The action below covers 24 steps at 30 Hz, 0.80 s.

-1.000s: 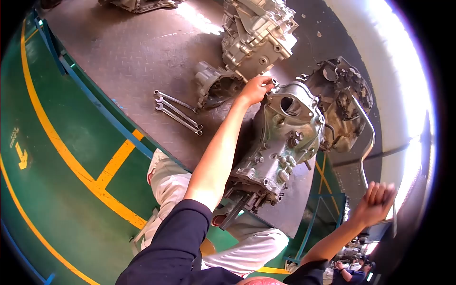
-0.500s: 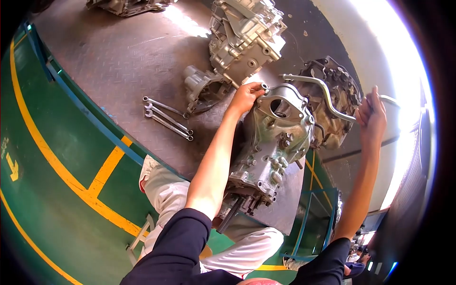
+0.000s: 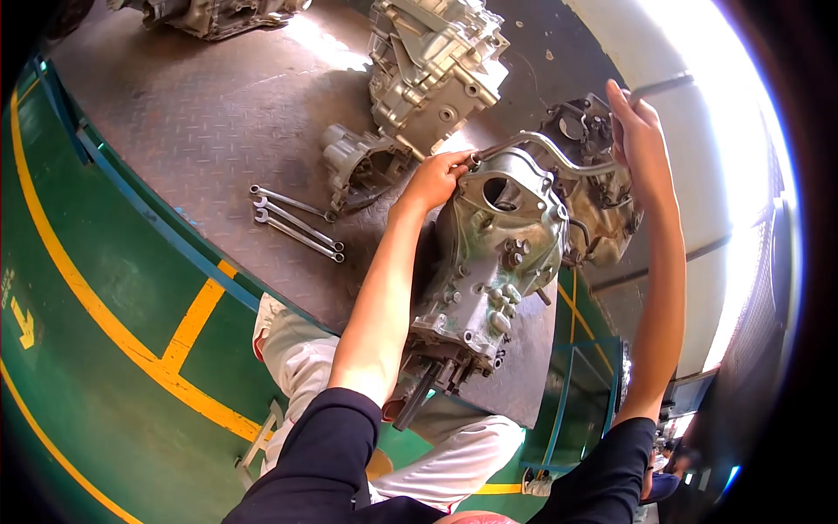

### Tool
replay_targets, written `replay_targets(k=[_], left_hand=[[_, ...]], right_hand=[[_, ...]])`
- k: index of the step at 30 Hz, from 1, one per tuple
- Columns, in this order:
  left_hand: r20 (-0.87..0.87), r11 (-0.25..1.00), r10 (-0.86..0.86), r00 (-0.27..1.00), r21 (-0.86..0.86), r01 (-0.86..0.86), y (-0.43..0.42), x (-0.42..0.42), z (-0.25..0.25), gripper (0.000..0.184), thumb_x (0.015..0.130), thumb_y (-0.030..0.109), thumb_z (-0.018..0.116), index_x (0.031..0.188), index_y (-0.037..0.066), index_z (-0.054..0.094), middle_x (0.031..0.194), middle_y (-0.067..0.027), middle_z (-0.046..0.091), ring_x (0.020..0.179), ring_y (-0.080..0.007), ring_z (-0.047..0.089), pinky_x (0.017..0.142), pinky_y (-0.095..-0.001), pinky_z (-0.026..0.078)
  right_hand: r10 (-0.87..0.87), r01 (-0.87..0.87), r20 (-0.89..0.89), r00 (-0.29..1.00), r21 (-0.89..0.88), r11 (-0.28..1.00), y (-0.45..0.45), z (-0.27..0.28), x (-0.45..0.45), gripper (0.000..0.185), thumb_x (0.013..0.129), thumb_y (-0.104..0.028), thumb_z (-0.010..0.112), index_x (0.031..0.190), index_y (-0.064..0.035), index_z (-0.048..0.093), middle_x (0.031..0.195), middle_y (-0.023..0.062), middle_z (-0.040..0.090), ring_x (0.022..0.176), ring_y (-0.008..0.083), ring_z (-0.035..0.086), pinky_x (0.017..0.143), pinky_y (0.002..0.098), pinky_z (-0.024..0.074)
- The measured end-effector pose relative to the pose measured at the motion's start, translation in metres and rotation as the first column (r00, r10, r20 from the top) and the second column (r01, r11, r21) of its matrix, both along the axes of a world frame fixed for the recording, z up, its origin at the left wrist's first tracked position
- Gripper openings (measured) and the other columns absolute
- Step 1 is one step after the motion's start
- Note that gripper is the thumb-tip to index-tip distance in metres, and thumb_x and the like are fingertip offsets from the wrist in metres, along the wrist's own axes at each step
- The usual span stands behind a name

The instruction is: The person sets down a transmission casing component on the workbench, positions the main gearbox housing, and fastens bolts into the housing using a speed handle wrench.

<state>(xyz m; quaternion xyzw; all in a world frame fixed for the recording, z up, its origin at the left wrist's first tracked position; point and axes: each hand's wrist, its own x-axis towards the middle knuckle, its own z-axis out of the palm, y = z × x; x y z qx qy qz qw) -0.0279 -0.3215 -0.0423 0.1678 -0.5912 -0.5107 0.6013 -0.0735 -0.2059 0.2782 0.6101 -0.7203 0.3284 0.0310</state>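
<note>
A gearbox housing with greenish stains stands at the bench edge in front of me, its oval opening facing up and away. At its upper left corner my left hand is closed, thumb and fingers pinching a small socket against the flange. My right hand is wrapped round a cranked speed brace, held high on the right. The far end of the brace reaches the socket; whether it is seated inside is hidden by my fingers. A shaft sticks out of the housing's near end.
Several combination wrenches lie on the metal bench top at left. Beyond my left hand stand a small open casting and a larger silver gearbox. A dark housing sits behind the brace. Another person is at lower right.
My right hand has moved up and to the left with the speed brace, bringing its end to the socket at my left fingers. My left hand stays at the flange corner.
</note>
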Motion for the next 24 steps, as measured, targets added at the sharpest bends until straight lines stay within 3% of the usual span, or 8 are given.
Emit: replay_targets(k=[6,11,13,14,18,20,23,24], left_hand=[[0.034,0.999,0.038,0.999,0.011,-0.039,0.002,0.000,0.000,0.034,0.091,0.001,0.059,0.125,0.003,0.063,0.114,-0.0155,0.070,0.104,-0.0222,0.066,0.091,-0.0311,0.048],[0.041,0.998,0.068,0.997,-0.013,-0.068,0.001,-0.003,-0.002,0.033,0.091,0.002,0.059,0.124,0.001,0.062,0.113,-0.0170,0.069,0.102,-0.0237,0.067,0.089,-0.0320,0.049],[0.032,0.998,0.064,0.997,0.018,-0.065,0.000,-0.004,-0.004,0.034,0.091,0.002,0.060,0.125,0.002,0.062,0.112,-0.0175,0.070,0.100,-0.0240,0.067,0.088,-0.0323,0.050],[0.082,0.995,0.077,0.994,0.050,-0.081,0.000,-0.001,-0.003,0.034,0.091,0.004,0.060,0.125,0.003,0.062,0.110,-0.0176,0.070,0.098,-0.0241,0.067,0.086,-0.0329,0.050],[0.118,0.986,0.053,0.992,0.150,-0.070,-0.003,0.017,-0.009,0.034,0.092,0.002,0.058,0.126,0.004,0.062,0.107,-0.0147,0.071,0.096,-0.0203,0.066,0.085,-0.0314,0.049],[-0.034,0.981,-0.003,0.999,0.195,0.010,-0.010,0.013,-0.022,0.035,0.093,0.000,0.056,0.128,0.004,0.061,0.110,-0.0108,0.071,0.098,-0.0169,0.065,0.086,-0.0296,0.048],[-0.132,0.985,-0.044,0.990,0.158,0.065,-0.009,0.004,-0.021,0.036,0.094,-0.001,0.056,0.129,0.004,0.061,0.114,-0.0088,0.070,0.102,-0.0152,0.063,0.090,-0.0281,0.047],[-0.071,0.980,-0.061,0.996,0.187,0.073,-0.006,0.003,-0.015,0.033,0.093,0.000,0.056,0.125,-0.001,0.061,0.119,-0.0143,0.069,0.108,-0.0192,0.064,0.092,-0.0296,0.047]], right_hand=[[-0.070,0.096,-0.216,0.974,0.115,0.989,-0.041,0.022,0.000,0.051,0.097,-0.057,0.050,0.071,-0.0137,0.042,0.053,-0.0041,0.038,0.044,0.0091,0.038,0.045,0.0250,0.0361],[-0.034,0.097,-0.311,0.950,0.191,0.977,-0.087,0.038,-0.035,0.050,0.097,-0.054,0.051,0.070,-0.0139,0.041,0.054,-0.0043,0.037,0.045,0.0082,0.035,0.045,0.0250,0.0344],[-0.008,0.046,-0.195,0.981,0.192,0.980,-0.091,0.035,-0.037,0.054,0.095,-0.055,0.053,0.077,-0.0031,0.053,0.060,0.0056,0.052,0.052,0.0164,0.050,0.056,0.0323,0.0454],[-0.224,0.122,-0.400,0.889,-0.265,0.957,-0.081,0.003,-0.017,0.055,0.093,-0.050,0.057,0.085,0.0042,0.063,0.067,0.0144,0.061,0.062,0.0239,0.059,0.069,0.0378,0.0489],[-0.227,0.084,-0.391,0.892,-0.349,0.933,-0.100,-0.022,-0.067,0.053,0.092,-0.046,0.059,0.089,0.0054,0.067,0.072,0.0200,0.065,0.070,0.0284,0.063,0.077,0.0409,0.0484],[-0.162,0.098,-0.310,0.937,-0.211,0.973,-0.096,-0.025,-0.071,0.054,0.092,-0.047,0.058,0.080,0.0047,0.067,0.066,0.0183,0.062,0.066,0.0267,0.060,0.073,0.0401,0.0477],[-0.098,0.005,-0.333,0.938,-0.271,0.963,-0.095,-0.018,-0.053,0.055,0.092,-0.048,0.057,0.076,0.0048,0.065,0.063,0.0165,0.059,0.063,0.0246,0.057,0.070,0.0393,0.0464],[-0.082,-0.025,-0.362,0.929,-0.283,0.959,-0.092,-0.012,-0.044,0.056,0.092,-0.048,0.058,0.071,0.0042,0.061,0.059,0.0135,0.056,0.060,0.0214,0.054,0.065,0.0377,0.0447]])
